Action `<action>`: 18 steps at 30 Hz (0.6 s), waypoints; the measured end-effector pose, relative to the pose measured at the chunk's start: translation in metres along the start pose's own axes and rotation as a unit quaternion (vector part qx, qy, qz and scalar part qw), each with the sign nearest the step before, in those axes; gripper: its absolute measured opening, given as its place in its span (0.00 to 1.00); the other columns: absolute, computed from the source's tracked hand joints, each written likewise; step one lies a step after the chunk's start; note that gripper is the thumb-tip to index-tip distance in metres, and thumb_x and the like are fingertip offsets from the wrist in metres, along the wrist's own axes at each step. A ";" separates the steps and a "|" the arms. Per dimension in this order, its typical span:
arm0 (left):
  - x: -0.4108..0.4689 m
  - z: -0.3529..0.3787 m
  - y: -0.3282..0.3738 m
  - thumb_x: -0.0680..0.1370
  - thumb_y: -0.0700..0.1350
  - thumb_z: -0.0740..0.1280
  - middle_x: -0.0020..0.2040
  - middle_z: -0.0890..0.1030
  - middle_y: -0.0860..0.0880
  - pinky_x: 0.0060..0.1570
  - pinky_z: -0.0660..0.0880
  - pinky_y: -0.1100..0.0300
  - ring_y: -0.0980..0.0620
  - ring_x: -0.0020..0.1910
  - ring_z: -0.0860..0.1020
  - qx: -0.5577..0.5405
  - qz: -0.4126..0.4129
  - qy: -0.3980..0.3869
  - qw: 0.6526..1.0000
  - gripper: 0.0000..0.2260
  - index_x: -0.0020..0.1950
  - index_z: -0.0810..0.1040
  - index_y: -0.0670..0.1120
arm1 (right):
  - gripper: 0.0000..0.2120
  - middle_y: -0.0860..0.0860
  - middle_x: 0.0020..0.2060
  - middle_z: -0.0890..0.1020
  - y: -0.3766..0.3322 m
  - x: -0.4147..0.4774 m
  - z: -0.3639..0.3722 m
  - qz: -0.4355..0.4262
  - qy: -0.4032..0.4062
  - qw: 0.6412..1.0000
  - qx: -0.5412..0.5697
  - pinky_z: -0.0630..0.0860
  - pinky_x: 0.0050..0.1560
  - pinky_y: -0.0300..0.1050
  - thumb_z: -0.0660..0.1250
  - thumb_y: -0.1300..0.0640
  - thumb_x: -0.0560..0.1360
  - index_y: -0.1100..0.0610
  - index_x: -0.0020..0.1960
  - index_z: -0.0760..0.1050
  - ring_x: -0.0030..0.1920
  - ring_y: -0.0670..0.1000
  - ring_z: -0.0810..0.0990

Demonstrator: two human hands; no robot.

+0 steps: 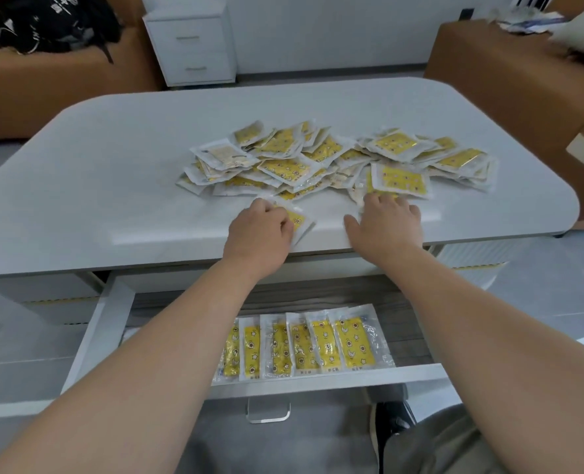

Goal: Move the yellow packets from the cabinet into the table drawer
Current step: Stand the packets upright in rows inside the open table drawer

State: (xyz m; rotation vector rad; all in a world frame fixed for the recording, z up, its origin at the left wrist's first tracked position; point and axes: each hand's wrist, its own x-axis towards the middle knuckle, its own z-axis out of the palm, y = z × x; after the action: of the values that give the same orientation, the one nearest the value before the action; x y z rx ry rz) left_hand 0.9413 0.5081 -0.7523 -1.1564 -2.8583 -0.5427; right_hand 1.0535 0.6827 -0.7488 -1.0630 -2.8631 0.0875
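Observation:
A wide heap of yellow packets (335, 159) in clear wrappers lies on the white table (112, 172). My left hand (259, 230) is curled over a single yellow packet (299, 220) at the table's front edge, fingers closed on it. My right hand (386, 220) rests flat with fingers spread, its fingertips touching packets at the heap's near edge. Below the tabletop the table drawer (109, 323) stands pulled out, and a row of several yellow packets (304, 343) lies side by side in it.
A small white two-drawer cabinet (189, 46) stands behind the table. Brown sofas (509, 73) flank it left and right, with a black bag (51, 22) on the left one. My shoe (393, 422) and trouser leg show under the drawer front.

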 end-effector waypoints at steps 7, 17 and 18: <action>-0.024 -0.010 0.004 0.79 0.53 0.67 0.66 0.72 0.45 0.60 0.72 0.50 0.44 0.63 0.72 -0.014 -0.043 0.006 0.999 0.22 0.71 0.71 0.47 | 0.22 0.57 0.71 0.69 0.001 -0.018 -0.002 -0.046 -0.014 0.999 0.006 0.63 0.70 0.59 0.52 0.46 0.84 0.56 0.65 0.78 0.72 0.60 0.64; -0.027 -0.021 0.007 0.76 0.58 0.70 0.63 0.76 0.44 0.57 0.71 0.49 0.42 0.62 0.73 -0.003 -0.099 -0.030 0.995 0.27 0.70 0.70 0.46 | 0.16 0.55 0.65 0.77 0.017 -0.022 -0.001 -0.089 0.018 0.987 0.131 0.70 0.66 0.55 0.60 0.57 0.83 0.56 0.68 0.75 0.68 0.58 0.70; -0.026 -0.020 0.008 0.75 0.58 0.71 0.63 0.75 0.44 0.58 0.71 0.49 0.42 0.62 0.73 -0.006 -0.105 -0.026 0.994 0.29 0.71 0.69 0.46 | 0.18 0.55 0.70 0.73 0.017 -0.023 0.000 -0.075 0.022 0.991 0.107 0.66 0.70 0.55 0.60 0.55 0.82 0.55 0.71 0.73 0.71 0.58 0.67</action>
State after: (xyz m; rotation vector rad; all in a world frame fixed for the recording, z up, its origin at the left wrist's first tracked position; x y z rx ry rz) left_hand 0.9629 0.4895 -0.7342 -0.8894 -3.0452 -0.5429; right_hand 1.0815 0.6805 -0.7516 -0.7981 -2.8041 0.3477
